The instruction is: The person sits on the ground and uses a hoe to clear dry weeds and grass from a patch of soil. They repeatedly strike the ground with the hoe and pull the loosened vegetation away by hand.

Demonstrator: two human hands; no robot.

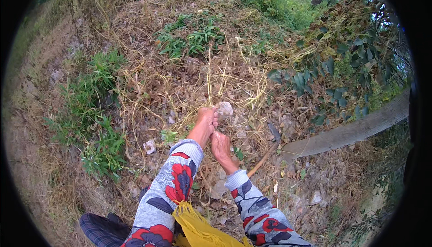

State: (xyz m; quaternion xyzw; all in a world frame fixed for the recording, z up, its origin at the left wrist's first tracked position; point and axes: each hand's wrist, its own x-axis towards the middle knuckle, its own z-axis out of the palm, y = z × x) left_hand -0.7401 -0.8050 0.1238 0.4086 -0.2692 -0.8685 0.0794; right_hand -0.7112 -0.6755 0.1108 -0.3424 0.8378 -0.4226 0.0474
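Observation:
My left hand (207, 120) is closed around thin yellowish vine stems (209, 85), which run taut from the fist up towards the green leaves. Just below and to the right, my right hand (221, 145) is closed too, nearly touching the left; a thin strand seems to pass between the fists. A pale stone (224, 109) lies right beside the left hand. To the right of my hands, a tool with a dark metal blade (274, 133) and a wooden handle (262, 161) rests on the ground, its handle end hidden by my right sleeve.
A tree trunk (347, 134) slants in from the right, under hanging leafy vines (337, 64). Leafy green plants (101, 125) grow at the left, and more (195, 37) ahead. Dry vines and leaves cover the sloping ground, with a pale stone (149, 146) left of my arms. A yellow fringed cloth (206, 228) hangs below.

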